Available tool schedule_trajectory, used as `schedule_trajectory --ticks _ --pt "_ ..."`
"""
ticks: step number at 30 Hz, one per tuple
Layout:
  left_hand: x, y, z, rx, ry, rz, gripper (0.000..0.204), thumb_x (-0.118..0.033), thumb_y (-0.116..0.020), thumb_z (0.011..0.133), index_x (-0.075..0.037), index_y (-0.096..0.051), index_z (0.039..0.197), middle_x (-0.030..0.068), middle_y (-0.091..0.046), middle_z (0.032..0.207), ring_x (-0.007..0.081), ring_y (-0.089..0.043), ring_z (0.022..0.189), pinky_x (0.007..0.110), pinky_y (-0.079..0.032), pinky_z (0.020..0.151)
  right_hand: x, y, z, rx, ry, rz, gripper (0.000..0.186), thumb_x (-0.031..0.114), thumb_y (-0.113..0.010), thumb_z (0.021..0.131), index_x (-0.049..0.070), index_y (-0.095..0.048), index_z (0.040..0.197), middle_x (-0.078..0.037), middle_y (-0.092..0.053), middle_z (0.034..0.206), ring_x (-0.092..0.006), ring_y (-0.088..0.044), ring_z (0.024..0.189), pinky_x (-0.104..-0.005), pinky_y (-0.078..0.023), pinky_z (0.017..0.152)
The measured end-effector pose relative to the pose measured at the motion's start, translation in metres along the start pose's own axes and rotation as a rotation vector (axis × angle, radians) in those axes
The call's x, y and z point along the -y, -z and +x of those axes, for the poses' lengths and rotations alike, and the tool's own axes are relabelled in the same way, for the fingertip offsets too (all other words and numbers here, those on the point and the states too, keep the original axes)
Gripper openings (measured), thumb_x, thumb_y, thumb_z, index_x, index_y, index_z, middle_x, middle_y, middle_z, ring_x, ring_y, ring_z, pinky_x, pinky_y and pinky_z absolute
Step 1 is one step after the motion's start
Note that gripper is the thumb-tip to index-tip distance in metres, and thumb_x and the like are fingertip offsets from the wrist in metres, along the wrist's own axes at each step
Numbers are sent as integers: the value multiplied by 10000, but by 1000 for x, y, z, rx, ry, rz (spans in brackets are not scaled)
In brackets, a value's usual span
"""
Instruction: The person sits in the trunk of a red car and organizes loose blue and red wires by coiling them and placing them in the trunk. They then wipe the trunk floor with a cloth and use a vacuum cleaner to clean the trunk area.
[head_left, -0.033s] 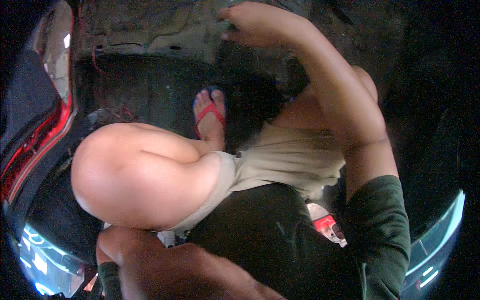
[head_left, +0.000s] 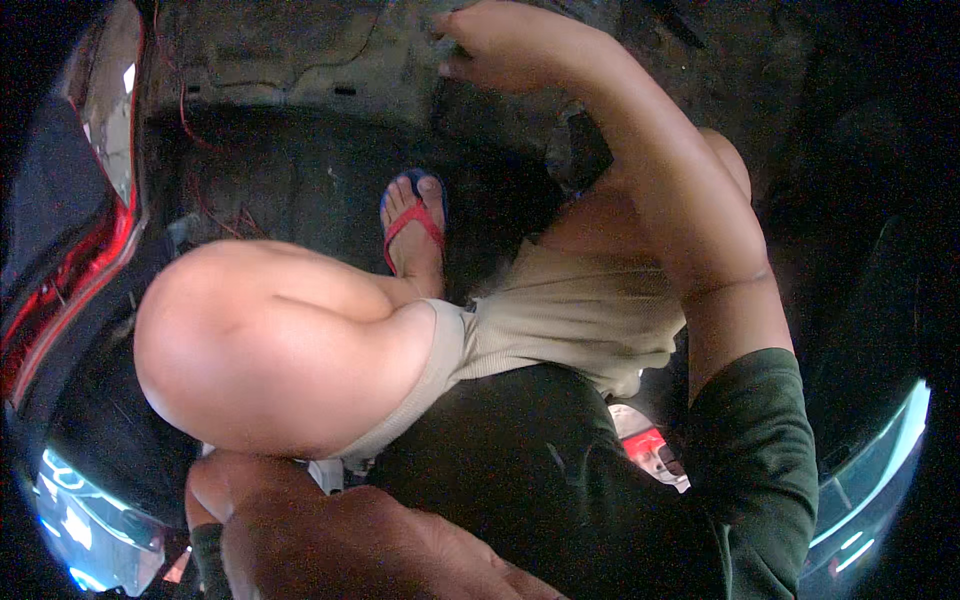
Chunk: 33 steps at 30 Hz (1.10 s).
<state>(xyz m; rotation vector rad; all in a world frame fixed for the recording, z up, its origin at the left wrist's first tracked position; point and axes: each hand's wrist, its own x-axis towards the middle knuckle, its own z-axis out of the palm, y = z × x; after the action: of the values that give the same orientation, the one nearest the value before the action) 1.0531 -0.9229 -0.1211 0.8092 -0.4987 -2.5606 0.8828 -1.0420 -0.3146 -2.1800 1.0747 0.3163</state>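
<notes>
Still reaching far with the right hand (head_left: pixel 505 45) beside the grimy metal panel (head_left: pixel 275 75), beyond the sandalled foot (head_left: pixel 410 236); hardly shifting since the earlier picture, so probably staying on one spot; bending the fingers, impossible to tell whether grasping anything; keeping the left hand out of view.

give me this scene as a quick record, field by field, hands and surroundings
setting: dim, looks like a vehicle interior
posture: knees bent
right hand: near the worn grey panel, top centre; grip and contact unclear
left hand: not made out; left forearm along the lower edge
footwear: red-strapped flip-flop, left foot
clothing: khaki shorts, dark green shirt
left side: glossy red edge trim
wiring: thin red wire, upper left
</notes>
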Motion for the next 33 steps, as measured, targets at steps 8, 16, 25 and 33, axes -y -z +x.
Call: schedule_trajectory --ticks 8,16,25,33 --pt "16 -7 32 42 111 61 290 -201 -665 972 2 -574 1158 93 -662 1061 171 -637 943 304 -514 837 -65 -9 -30 -128 30 34 434 196 -667 940 22 -566 1325 -254 -659 1205 -438 -616 1152 -485 -501 971" --pt "-20 12 38 -45 247 135 295 -206 -632 998 20 -606 1186 80 -676 1070 139 -632 955 282 -508 839 -42 -13 15 -48 -12 91 456 182 -688 914 -6 -556 1308 -276 -615 1279 -452 -582 1199 -489 -474 1023" --pt "-133 29 83 -172 700 225 319 -211 -593 1028 40 -642 1217 65 -691 1080 103 -626 970 258 -501 841 -114 35 55 125 -232 157 430 319 -678 924 9 -610 1215 -263 -652 1189 -429 -636 1088 -512 -511 947" --pt "-100 -12 71 -303 854 243 339 -206 -579 1042 61 -660 1235 69 -707 1097 96 -642 968 243 -499 835 -284 -50 -48 -734 -990 28 581 200 -792 824 136 -562 1354 -141 -559 1349 -398 -507 1274 -509 -484 1020"
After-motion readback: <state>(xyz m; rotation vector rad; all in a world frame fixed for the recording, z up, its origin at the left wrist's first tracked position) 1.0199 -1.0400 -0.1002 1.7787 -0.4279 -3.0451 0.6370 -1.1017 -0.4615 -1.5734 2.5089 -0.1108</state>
